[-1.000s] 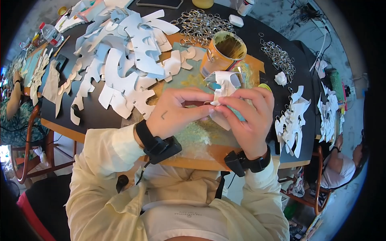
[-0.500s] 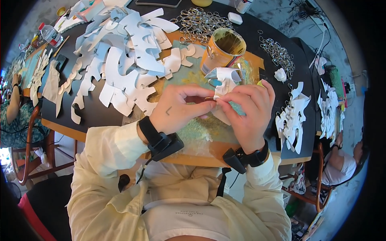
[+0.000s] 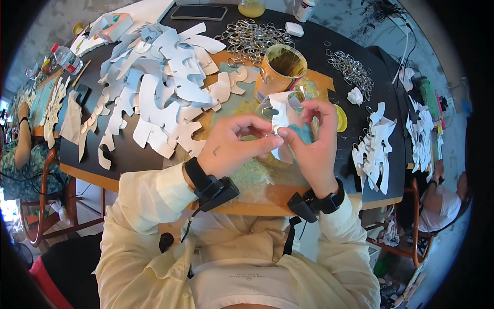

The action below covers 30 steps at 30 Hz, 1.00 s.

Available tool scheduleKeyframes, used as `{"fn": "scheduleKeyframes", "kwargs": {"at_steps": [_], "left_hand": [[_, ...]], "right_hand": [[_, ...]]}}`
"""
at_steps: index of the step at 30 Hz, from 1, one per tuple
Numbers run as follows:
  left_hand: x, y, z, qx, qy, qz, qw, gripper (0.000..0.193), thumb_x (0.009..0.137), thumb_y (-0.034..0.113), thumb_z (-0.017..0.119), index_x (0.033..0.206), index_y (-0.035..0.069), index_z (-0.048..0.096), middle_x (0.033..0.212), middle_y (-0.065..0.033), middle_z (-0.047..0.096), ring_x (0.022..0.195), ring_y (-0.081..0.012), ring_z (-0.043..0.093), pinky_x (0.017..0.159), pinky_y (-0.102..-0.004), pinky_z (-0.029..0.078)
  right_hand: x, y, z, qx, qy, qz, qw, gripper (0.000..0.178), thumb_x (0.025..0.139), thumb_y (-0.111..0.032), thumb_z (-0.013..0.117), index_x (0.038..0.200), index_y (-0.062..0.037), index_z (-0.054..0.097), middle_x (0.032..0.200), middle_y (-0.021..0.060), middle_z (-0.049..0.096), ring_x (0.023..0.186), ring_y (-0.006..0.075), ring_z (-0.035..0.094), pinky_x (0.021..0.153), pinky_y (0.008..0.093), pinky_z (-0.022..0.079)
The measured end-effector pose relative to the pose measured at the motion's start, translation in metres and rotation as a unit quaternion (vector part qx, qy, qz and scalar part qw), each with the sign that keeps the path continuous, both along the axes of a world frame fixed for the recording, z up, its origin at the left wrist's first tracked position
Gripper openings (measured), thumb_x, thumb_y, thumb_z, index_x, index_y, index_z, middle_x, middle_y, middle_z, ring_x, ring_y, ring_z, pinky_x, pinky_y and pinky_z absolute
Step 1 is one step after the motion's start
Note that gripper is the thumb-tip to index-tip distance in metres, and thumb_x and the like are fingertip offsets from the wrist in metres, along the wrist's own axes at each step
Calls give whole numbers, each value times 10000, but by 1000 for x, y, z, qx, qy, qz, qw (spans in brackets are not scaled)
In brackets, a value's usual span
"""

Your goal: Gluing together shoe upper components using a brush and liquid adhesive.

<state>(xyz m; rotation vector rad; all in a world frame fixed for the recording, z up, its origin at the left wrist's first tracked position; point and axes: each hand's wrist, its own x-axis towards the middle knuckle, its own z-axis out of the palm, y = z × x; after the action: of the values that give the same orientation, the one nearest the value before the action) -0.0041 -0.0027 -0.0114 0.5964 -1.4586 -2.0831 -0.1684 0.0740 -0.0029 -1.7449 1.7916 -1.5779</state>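
In front of me, a white leather-like cut piece [image 3: 280, 114] is held up with its strips curved upward. My left hand [image 3: 231, 141] pinches its near edge between thumb and fingers. My right hand [image 3: 315, 147] grips the same piece, its thumb beside the left thumb and its fingers curled round the far right side. A metal glint shows at the piece's left edge, too small to make out. Just beyond the hands stands an open orange and yellow tin [image 3: 261, 85], stained inside.
A big heap of white cut pieces [image 3: 149, 121] covers the left. Metal rings lie in piles at the back [image 3: 252, 38] and right [image 3: 352, 72]. Finished-looking white pieces with rings [image 3: 375, 147] lie at right. A yellow lid [image 3: 340, 118], phone [image 3: 198, 13] and bottle [image 3: 67, 59] are around.
My right hand's fingers have opened wider around the white piece, which has turned and spread. The hands have shifted slightly left, and the head view has tilted so more of the table's back shows.
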Motion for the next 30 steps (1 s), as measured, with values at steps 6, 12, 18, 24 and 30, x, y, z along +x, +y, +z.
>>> {"fn": "scheduleKeyframes", "kwargs": {"at_steps": [6,12,18,24,30], "left_hand": [[1,-3,2,5,-14,4,1000,241,829,203,708,962,12,648,874,-33,638,699,-74,584,611,-211,490],[-1,-2,4,50,-16,33,998,193,856,209,676,964,49,664,867,-9,645,724,-62,582,591,-210,484],[0,-5,-8,11,12,58,998,144,850,180,676,917,53,672,850,-5,637,691,-51,557,552,-200,435],[4,-4,-7,71,34,-14,997,92,852,137,658,861,46,666,789,14,588,634,-67,516,543,-198,403],[4,-5,-7,52,50,-48,996,115,851,142,661,871,29,664,821,1,599,634,-73,519,553,-207,409]], "right_hand": [[2,-1,0,-21,12,-8,1000,569,651,-67,790,1130,-72,485,966,50,465,858,160,455,780,289,410],[1,-5,-6,-83,-223,27,971,484,773,-171,736,1144,-51,449,948,35,474,855,121,487,764,266,439],[0,4,-2,204,-272,202,918,422,858,-190,665,1199,-8,495,983,51,595,825,109,574,727,265,488],[10,9,1,156,-465,271,828,350,881,-152,634,1183,1,551,1040,64,626,871,113,589,743,258,482],[2,13,-2,200,-452,263,829,347,887,-168,612,1181,8,556,1014,56,626,873,101,578,738,242,465]]}}
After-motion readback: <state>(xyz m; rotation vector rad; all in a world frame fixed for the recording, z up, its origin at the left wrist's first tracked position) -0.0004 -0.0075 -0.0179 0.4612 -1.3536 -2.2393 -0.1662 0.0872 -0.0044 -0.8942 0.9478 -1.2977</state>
